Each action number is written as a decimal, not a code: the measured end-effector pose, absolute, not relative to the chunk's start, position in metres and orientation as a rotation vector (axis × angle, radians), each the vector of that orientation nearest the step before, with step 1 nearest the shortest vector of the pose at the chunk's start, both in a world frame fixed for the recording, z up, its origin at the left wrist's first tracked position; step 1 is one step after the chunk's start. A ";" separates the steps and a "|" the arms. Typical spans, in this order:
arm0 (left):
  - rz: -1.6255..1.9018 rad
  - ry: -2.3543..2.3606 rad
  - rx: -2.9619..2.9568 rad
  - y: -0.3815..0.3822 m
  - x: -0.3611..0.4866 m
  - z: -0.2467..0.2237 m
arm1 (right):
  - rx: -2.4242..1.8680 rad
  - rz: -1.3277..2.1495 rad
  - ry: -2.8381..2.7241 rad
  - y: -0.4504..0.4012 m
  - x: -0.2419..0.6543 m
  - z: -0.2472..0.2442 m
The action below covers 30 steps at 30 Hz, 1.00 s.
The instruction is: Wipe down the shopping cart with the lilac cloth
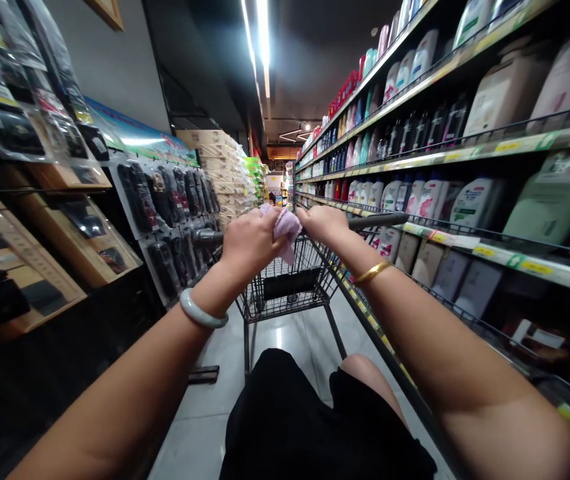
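Note:
Both my hands are at the handle bar [387, 220] of a dark wire shopping cart [292, 310], close together near its middle. My left hand [251, 235] is closed, with a crumpled pale purple cloth [287, 230] bunched at its thumb side and hanging over the bar. My right hand [323, 223] curls over the bar just right of the cloth, fingers mostly hidden on the far side. A pale bangle [201, 311] circles my left wrist and a gold bracelet [372, 272] my right. The cart's inside is largely hidden by its mesh and my hands.
Shelves of shampoo and lotion bottles [475, 202] line the right side, close to the cart. On the left hang packaged dark goods [137, 200], with boxed items [85, 240] nearer me and stacked cartons [219, 167] beyond. The tiled floor [199, 440] runs along the aisle.

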<state>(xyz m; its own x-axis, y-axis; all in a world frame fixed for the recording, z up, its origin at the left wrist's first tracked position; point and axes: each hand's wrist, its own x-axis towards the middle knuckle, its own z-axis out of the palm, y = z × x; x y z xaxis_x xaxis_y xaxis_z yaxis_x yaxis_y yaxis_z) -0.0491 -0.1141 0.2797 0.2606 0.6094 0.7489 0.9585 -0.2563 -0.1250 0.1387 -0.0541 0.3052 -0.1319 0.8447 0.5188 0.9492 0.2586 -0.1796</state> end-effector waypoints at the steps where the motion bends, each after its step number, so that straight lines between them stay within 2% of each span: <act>1: -0.745 -1.371 -2.000 -0.118 -0.056 0.280 | -1.618 -0.291 -1.977 -0.054 0.137 0.301; 5: -0.768 -1.288 -1.949 -0.132 -0.083 0.270 | -1.590 -0.357 -1.906 -0.053 0.140 0.291; 12: -0.902 -1.511 -1.801 -0.141 -0.075 0.255 | -1.592 -0.330 -1.877 -0.055 0.142 0.294; 22: -0.917 -1.229 -1.906 -0.119 -0.119 0.216 | -1.539 -0.320 -1.856 -0.055 0.138 0.290; 30: -0.822 -1.115 -2.106 -0.102 -0.095 0.185 | -1.539 -0.324 -1.852 -0.060 0.137 0.290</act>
